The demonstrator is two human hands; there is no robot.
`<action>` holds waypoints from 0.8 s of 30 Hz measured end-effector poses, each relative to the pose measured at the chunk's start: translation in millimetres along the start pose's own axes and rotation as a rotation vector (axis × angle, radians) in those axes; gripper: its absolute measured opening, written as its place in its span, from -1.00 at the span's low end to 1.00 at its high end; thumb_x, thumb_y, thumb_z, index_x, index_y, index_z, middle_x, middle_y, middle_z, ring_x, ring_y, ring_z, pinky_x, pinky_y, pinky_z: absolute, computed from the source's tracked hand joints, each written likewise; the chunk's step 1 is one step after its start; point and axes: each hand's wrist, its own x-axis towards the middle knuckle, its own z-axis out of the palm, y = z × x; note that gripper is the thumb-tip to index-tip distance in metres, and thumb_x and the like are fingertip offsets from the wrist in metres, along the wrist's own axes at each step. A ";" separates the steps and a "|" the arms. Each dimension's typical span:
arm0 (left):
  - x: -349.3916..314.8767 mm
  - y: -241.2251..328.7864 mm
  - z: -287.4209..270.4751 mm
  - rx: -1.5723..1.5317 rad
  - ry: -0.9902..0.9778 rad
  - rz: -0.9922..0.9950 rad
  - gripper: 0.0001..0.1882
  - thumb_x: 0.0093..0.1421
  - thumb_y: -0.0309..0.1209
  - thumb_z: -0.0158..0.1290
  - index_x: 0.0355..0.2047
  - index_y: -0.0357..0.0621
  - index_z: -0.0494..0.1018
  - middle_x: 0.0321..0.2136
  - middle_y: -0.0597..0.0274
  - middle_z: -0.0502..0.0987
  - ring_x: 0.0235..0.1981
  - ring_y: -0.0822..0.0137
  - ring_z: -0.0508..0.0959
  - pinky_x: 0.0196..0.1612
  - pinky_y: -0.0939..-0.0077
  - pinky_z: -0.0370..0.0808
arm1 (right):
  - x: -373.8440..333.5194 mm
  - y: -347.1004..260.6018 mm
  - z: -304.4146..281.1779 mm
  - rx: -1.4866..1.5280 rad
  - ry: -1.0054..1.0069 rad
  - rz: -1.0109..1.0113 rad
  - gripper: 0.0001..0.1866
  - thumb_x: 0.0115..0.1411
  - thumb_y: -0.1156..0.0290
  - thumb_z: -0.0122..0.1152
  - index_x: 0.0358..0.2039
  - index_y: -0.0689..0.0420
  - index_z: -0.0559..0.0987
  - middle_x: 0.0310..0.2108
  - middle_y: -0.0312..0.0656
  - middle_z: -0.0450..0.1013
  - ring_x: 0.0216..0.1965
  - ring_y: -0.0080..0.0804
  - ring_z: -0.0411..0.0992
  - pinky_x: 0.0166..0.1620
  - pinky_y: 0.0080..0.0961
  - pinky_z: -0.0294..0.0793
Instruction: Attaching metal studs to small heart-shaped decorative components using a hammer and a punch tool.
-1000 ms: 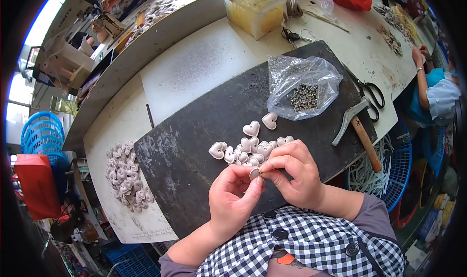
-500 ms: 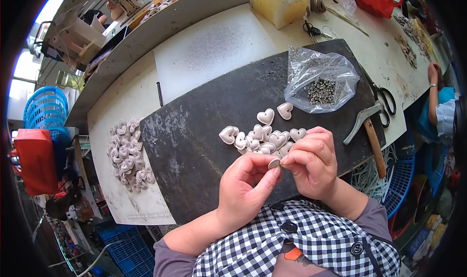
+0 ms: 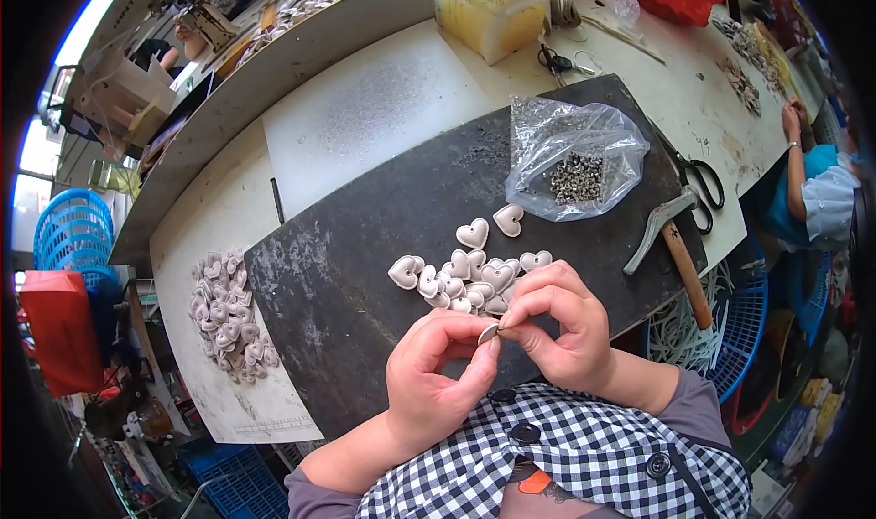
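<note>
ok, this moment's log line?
left hand: pinching small pale piece; right hand: pinching at its edge; padded hearts: loose on black board; hammer: right end

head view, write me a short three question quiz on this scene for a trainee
1. Which tool lies next to the black-handled scissors?
2. True or false: the left hand is empty.
3. The clear plastic bag holds: a) pale hearts b) small metallic-looking pieces c) white strips

Key:
1. The hammer.
2. False: the left hand pinches a small pale piece.
3. b
</note>
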 end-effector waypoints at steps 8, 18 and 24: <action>-9.4 -4.7 6.7 0.016 0.021 0.000 -0.84 0.24 -0.71 0.09 -0.16 -0.39 0.49 -0.21 0.11 0.52 -0.26 0.37 0.64 -0.16 0.56 0.62 | -5.6 -4.6 -0.9 -0.432 0.025 -0.295 -0.81 0.01 0.47 0.41 -0.36 0.08 0.56 -0.30 -0.28 0.48 -0.23 -0.29 0.45 -0.04 -0.26 0.41; -9.2 -6.2 4.3 0.362 0.105 0.402 -0.75 0.04 -0.77 0.18 -0.25 -0.30 0.53 -0.33 0.09 0.58 -0.35 0.33 0.63 -0.32 0.55 0.57 | -14.8 -9.0 2.1 -0.022 -0.039 -0.133 -0.70 -0.02 0.63 0.38 -0.28 0.13 0.49 -0.35 -0.21 0.49 -0.27 -0.16 0.48 -0.08 -0.24 0.47; 15.8 -16.5 -32.0 0.736 0.329 0.441 -0.72 0.00 -0.67 0.26 -0.24 -0.18 0.56 -0.38 0.17 0.59 -0.39 0.21 0.58 -0.33 0.40 0.51 | 40.1 12.4 -35.3 -0.666 0.088 -0.238 -0.85 0.09 0.54 0.34 -0.32 0.10 0.56 -0.37 -0.23 0.50 -0.32 -0.20 0.47 -0.19 -0.30 0.40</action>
